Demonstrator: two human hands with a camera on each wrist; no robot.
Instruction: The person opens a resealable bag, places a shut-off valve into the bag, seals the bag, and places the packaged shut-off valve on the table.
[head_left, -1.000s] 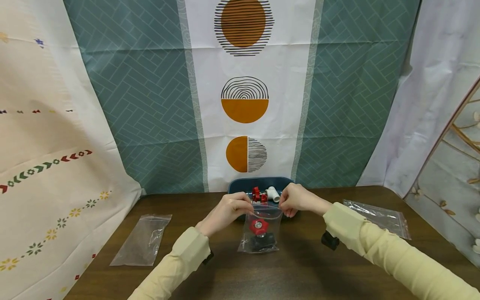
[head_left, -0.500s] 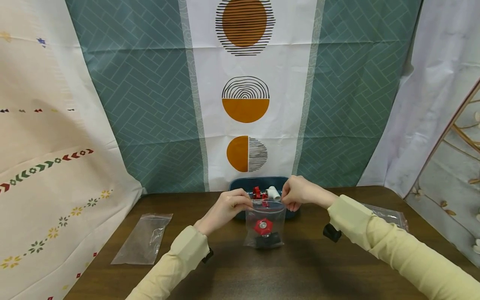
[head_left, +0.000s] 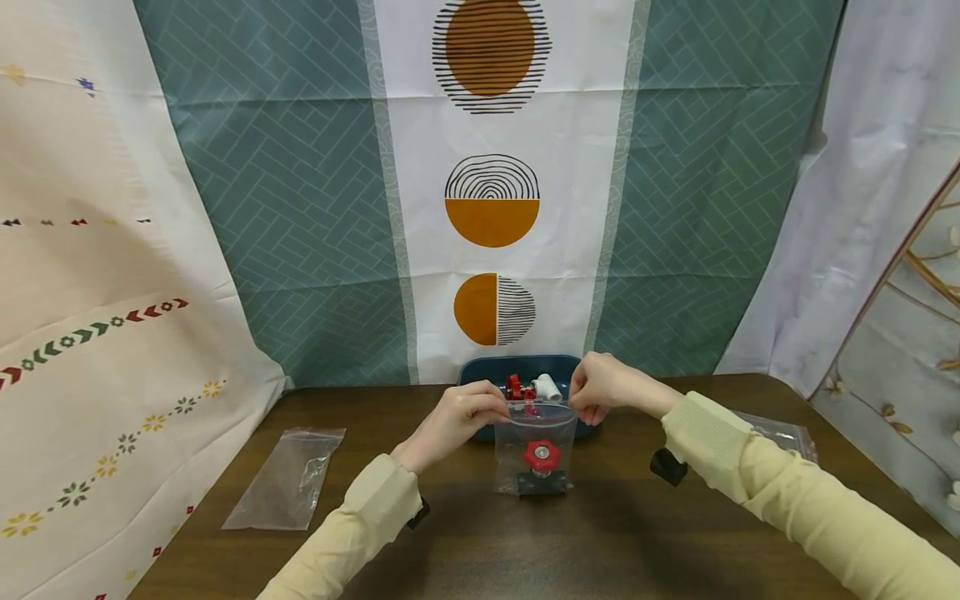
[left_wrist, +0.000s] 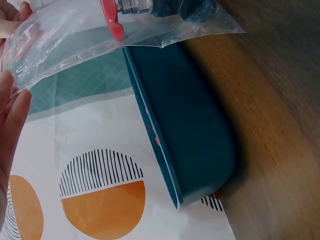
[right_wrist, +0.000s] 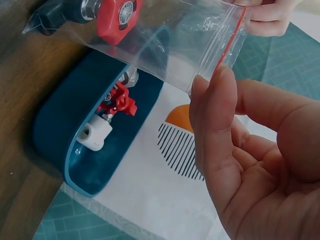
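A clear zip bag [head_left: 510, 457] hangs upright between both hands in the head view, its mouth rounded. Inside, at the bottom, sits a valve with a red handwheel [head_left: 542, 455] and a black body [head_left: 542, 483]. My left hand [head_left: 459, 421] pinches the bag's left top corner. Its right top corner is pinched between thumb and finger of my right hand [head_left: 606, 388]. The red zip line [right_wrist: 232, 37] shows along the bag's mouth in the right wrist view. In the left wrist view, the left fingers [left_wrist: 15, 117] are partly cut off by the frame.
Behind the bag stands a dark blue bin [head_left: 468, 368] holding red-handled valves [right_wrist: 120, 102] and a white pipe fitting [right_wrist: 95, 132]. Flat clear bags lie on the wooden table, one at left [head_left: 288, 479], another at right [head_left: 783, 433], partly behind the right sleeve [head_left: 712, 442].
The right hand has moved right and slightly up, stretching the bag's mouth wider. The bag has shifted right with the valve, which now sits straighter. The left hand has barely moved.
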